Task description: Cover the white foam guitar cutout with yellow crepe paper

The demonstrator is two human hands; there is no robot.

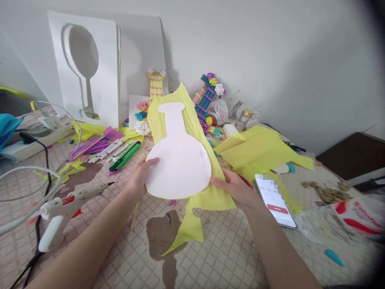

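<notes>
Between my hands, raised over the table, is a white guitar-shaped board cutout (180, 168) with a rounded body and a narrow neck. Yellow crepe paper (195, 108) lies behind it and sticks out past its right side and top, with a torn strip hanging below. My left hand (140, 174) is closed on the left edge of the body, thumb on the white face. At the right edge, my right hand (233, 186) pinches the cutout and the crepe paper, its lower fingers partly hidden.
A glue gun (66, 208) with cables lies at left, near a green box cutter (124, 156) and several markers (110, 150). At right are a phone (275, 200), a plastic bottle (345, 218) and more yellow crepe paper (258, 148). Decorated paper guitars (206, 100) and a cut-out white board (105, 72) stand behind.
</notes>
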